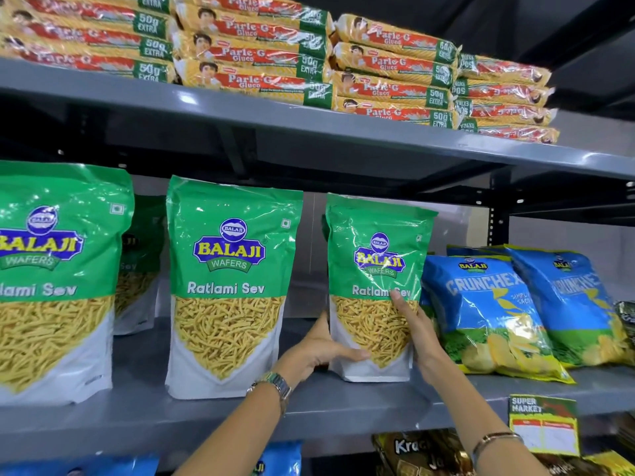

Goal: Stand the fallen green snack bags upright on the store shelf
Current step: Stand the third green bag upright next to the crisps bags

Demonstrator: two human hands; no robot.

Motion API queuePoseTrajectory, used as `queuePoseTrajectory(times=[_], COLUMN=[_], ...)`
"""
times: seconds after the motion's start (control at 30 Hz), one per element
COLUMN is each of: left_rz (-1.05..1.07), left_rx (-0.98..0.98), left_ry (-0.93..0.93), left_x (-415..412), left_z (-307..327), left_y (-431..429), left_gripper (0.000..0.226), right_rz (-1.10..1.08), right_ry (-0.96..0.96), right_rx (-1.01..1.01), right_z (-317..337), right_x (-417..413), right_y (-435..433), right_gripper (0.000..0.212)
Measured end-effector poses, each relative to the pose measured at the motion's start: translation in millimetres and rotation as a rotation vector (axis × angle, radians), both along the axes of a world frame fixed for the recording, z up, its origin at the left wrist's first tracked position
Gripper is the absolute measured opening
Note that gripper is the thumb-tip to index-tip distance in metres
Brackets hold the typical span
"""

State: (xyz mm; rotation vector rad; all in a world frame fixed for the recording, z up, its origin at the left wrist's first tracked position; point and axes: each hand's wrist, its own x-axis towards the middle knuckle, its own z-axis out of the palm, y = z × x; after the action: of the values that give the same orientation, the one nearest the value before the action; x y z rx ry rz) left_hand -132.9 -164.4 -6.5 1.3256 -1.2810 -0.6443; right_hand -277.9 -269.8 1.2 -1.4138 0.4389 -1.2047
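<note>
Three green Ratlami Sev bags stand upright along the grey middle shelf (206, 417). The right-hand green bag (376, 255) is held between both hands. My left hand (323, 348) grips its lower left edge, thumb across the white base. My right hand (417, 333) presses its right side, fingers spread over the front. The middle green bag (228, 283) and the big left green bag (51, 280) stand free. Behind them, another green bag (142, 262) shows partly in the gap.
Blue Crunchex bags (491, 314) lean directly to the right of the held bag. Stacked Parle-G biscuit packs (254, 53) fill the shelf above. A price tag (543, 424) hangs on the shelf edge at right. Dark and blue packets sit on the shelf below.
</note>
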Motion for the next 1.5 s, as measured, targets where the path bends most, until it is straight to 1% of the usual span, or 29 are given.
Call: queuePoseTrajectory(times=[0.1, 0.23, 0.27, 0.4, 0.47, 0.5, 0.57, 0.63, 0.77, 0.87, 0.97, 1.07, 1.13, 1.17, 1.23, 1.27, 1.3, 1.33, 1.37, 1.4, 1.43, 1.47, 1.5], left_rz=[0.024, 0.033, 0.029, 0.014, 0.024, 0.031, 0.048, 0.053, 0.051, 0.045, 0.033, 0.034, 0.052, 0.066, 0.135, 0.200, 0.283, 0.388, 0.521, 0.673, 0.808, 0.905, 0.962], left_rx=[-0.012, -0.014, -0.014, -0.016, -0.011, -0.004, 0.024, 0.037, 0.042, 0.037, 0.026, 0.020, 0.015, 0.019, 0.018, -0.059, -0.220, -0.420, -0.617, -0.793, -0.929, -1.015, -1.041], left_ry=[-0.025, -0.020, -0.013, -0.029, -0.040, -0.040, -0.046, -0.056, -0.049, -0.025, -0.014, -0.002, -0.016, -0.041, -0.173, -0.229, -0.233, -0.182, -0.098, -0.030, -0.004, -0.022, -0.074], left_x=[-1, -4, -5, -6, -5, -4, -4, -5, -11, -17, -21, -23, -24, -25, -27, -27, -24, -22, -17, -7, 5, 18, 33], left_z=[-9, -14, -14, -16, -16, -17, -17, -16, -14, -13, -13, -13, -15, -15, -15, -12, -10, -7, -3, 0, 2, 2, 1], left_y=[4, 9, 10, 11, 10, 9, 8, 6, 3, 0, -2, -3, -1, 2, 14, 22, 35, 48, 63, 79, 95, 110, 126], left_gripper=[0.118, 0.122, 0.121, 0.117, 0.114, 0.116, 0.127, 0.131, 0.129, 0.126, 0.124, 0.118, 0.116, 0.118, 0.121, 0.115, 0.101, 0.082, 0.065, 0.057, 0.053, 0.048, 0.044], right_rz=[-0.061, -0.095, -0.101, -0.125, -0.138, -0.147, -0.161, -0.165, -0.163, -0.173, -0.173, -0.180, -0.264, -0.387, -0.732, -0.865, -0.910, -0.876, -0.760, -0.595, -0.415, -0.249, -0.106], right_ry=[-0.046, -0.073, -0.071, -0.030, -0.022, -0.027, -0.034, -0.022, 0.015, 0.009, 0.026, 0.039, 0.031, 0.016, -0.049, -0.110, -0.177, -0.220, -0.226, -0.200, -0.139, -0.052, 0.044], right_rx=[-0.025, -0.051, -0.063, -0.070, -0.069, -0.073, -0.079, -0.083, -0.091, -0.102, -0.104, -0.078, -0.050, -0.050, -0.116, -0.210, -0.323, -0.439, -0.526, -0.565, -0.565, -0.552, -0.516], right_z=[-6, -8, -7, -7, -8, -8, -9, -8, -7, -6, -6, -5, -6, -6, -4, -2, 1, 4, 5, 6, 7, 7, 5], right_x=[-2, -7, -8, -12, -11, -10, -10, -11, -16, -19, -22, -23, -19, -16, -11, -8, -1, 8, 19, 33, 47, 60, 74], right_y=[7, 20, 21, 22, 25, 26, 28, 27, 20, 14, 11, 9, 15, 19, 38, 51, 65, 77, 88, 100, 110, 117, 123], right_gripper=[0.080, 0.072, 0.072, 0.084, 0.083, 0.082, 0.081, 0.082, 0.081, 0.086, 0.075, 0.072, 0.074, 0.080, 0.090, 0.087, 0.080, 0.073, 0.067, 0.064, 0.063, 0.067, 0.077])
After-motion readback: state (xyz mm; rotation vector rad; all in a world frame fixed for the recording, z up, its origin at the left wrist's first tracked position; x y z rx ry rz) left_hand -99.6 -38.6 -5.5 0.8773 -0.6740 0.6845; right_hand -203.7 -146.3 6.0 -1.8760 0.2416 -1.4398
